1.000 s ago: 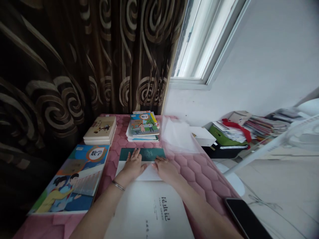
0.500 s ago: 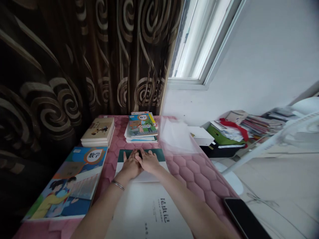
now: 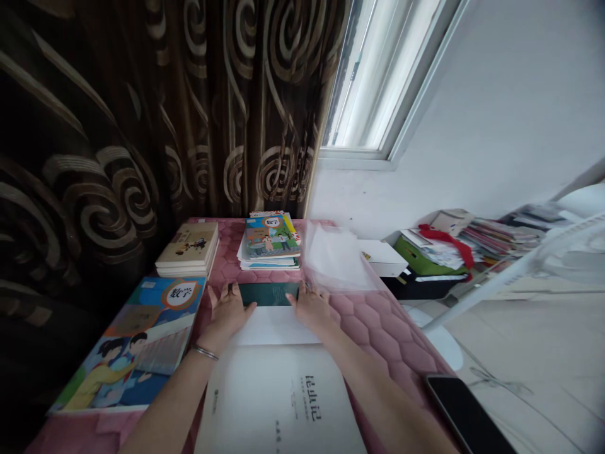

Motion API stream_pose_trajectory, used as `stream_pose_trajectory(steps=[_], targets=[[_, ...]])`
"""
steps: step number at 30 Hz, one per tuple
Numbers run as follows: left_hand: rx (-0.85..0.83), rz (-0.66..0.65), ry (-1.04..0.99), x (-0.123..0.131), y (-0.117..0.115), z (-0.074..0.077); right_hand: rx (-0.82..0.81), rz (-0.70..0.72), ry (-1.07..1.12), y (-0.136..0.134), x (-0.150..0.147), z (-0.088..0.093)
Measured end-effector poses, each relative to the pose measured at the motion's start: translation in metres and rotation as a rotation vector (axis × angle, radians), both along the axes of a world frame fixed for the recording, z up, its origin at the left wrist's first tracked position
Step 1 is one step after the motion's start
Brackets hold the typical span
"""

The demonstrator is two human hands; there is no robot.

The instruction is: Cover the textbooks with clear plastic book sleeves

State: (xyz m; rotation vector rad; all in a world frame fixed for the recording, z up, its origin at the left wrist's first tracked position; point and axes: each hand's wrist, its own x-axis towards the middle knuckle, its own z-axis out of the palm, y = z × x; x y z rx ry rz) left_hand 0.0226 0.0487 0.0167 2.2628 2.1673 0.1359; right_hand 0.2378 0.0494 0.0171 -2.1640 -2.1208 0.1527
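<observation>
An opened book lies flat before me, its white title page with Chinese print nearest to me. At its far end is a dark green cover flap with a white strip below it. My left hand rests on the flap's left edge, fingers spread and thumb pointing inward. On the opposite edge lies my right hand, its fingers also apart and the thumb on the flap. A metal bracelet circles my left wrist.
Left of the book lie a large maths textbook and a stack of beige books. Farther back are stacked textbooks beside clear plastic sheets. A phone sits at the right edge of the pink tablecloth.
Both hands were together at the middle of the green flap. They have moved apart, the left to the left edge and the right to the right edge.
</observation>
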Motion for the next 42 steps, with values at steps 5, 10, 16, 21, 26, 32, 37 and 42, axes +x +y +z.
stream_pose_trajectory(steps=[5, 10, 16, 21, 26, 32, 37, 42], targets=[[-0.021, 0.06, -0.013, -0.001, -0.001, 0.0, 0.05, -0.019, 0.008, 0.002, -0.001, -0.008], [-0.028, 0.102, 0.002, 0.002, -0.004, 0.005, 0.065, -0.022, 0.017, 0.003, -0.001, -0.011], [-0.071, 0.058, 0.058, 0.005, -0.042, 0.009, 0.03, -0.003, -0.015, 0.0, -0.003, -0.005], [-0.08, 0.147, -0.073, 0.003, -0.068, 0.002, 0.052, 0.054, -0.103, 0.0, -0.029, 0.013], [-0.017, 0.159, -0.149, -0.001, -0.069, -0.006, 0.054, 0.179, -0.039, 0.013, -0.089, 0.023], [-0.014, 0.196, -0.128, -0.001, -0.069, -0.008, -0.104, 0.222, 0.083, 0.036, -0.142, 0.014], [-0.058, 0.204, -0.166, 0.0, -0.069, -0.003, -0.099, 0.152, 0.054, 0.063, -0.156, 0.01], [-0.044, 0.21, -0.167, 0.0, -0.068, -0.004, -0.102, 0.165, 0.038, 0.068, -0.16, 0.01]])
